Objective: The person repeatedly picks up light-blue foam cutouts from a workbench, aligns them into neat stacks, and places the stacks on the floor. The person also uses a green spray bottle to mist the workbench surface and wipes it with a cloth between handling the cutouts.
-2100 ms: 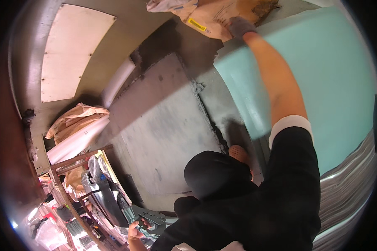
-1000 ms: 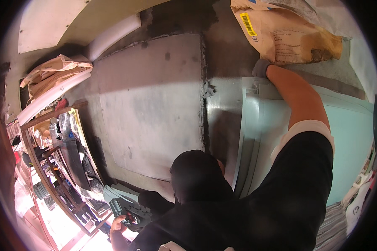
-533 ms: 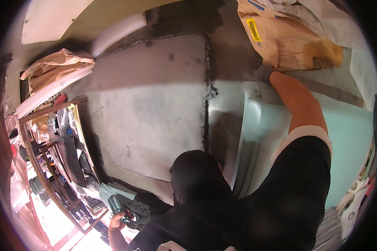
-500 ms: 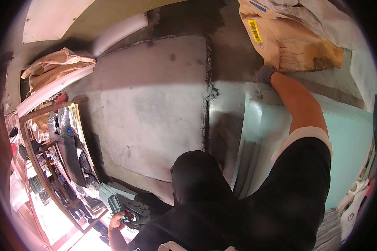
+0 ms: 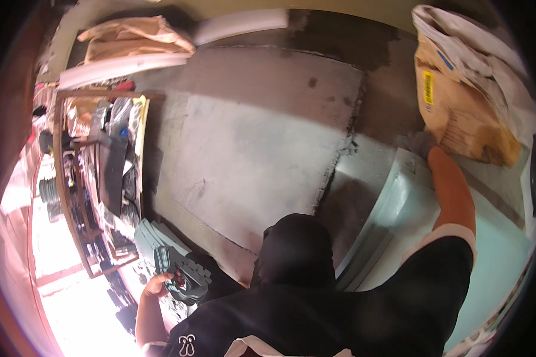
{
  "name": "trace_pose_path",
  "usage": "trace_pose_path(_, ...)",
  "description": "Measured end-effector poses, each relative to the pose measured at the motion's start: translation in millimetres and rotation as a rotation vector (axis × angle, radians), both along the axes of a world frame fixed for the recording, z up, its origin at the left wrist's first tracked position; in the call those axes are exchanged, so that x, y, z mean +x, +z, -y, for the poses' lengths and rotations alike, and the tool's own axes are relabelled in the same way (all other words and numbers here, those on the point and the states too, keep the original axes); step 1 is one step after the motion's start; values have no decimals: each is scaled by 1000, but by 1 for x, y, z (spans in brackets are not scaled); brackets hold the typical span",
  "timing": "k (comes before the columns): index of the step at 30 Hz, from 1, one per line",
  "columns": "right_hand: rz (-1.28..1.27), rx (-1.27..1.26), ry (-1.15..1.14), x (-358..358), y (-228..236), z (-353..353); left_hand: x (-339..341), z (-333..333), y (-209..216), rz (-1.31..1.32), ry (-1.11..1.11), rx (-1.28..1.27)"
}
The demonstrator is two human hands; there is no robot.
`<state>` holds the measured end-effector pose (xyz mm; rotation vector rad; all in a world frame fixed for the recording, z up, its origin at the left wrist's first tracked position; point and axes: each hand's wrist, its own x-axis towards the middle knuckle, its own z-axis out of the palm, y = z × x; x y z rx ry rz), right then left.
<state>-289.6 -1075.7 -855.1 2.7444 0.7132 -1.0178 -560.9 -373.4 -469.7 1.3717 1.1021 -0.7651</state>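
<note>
My left hand (image 5: 159, 284) is closed around the edge of a stack of dark grey-green cut-out pieces (image 5: 184, 279) with notched edges, at the lower left. Paler grey-green flat pieces (image 5: 152, 238) lie just beyond that stack. My right arm reaches forward on the right, and my right hand (image 5: 421, 144) is covered by what looks like a dark grey glove. It is at the far corner of a pile of large pale blue-green sheets (image 5: 494, 232), close to a brown paper sack (image 5: 458, 113). Its fingers are blurred, so their grip cannot be made out.
A large grey floor slab (image 5: 250, 154) with a rough, cracked edge spans the middle. To the left stands a wooden-framed rack (image 5: 71, 190) full of mixed items. Folded brown paper (image 5: 134, 38) and a white roll (image 5: 125, 70) lie at the far left.
The view has turned, so the slab, rack and sack appear further right. My left hand still holds the stack, and my right hand stays at the sheets' far corner.
</note>
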Motion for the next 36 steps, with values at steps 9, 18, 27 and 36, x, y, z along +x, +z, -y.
trace_pose_path(9,198,8,-212,-1,-16,18,-3,10,5,-132,-56,127)
trace_pose_path(18,86,111,-358,0,-34,33,-5,0,1,-26,-11,63)
trace_pose_path(27,58,-22,-627,14,1,34,1,-1,-10,-98,27,-3)
trace_pose_path(36,143,140,-857,16,11,35,6,-12,-22,-94,47,-22)
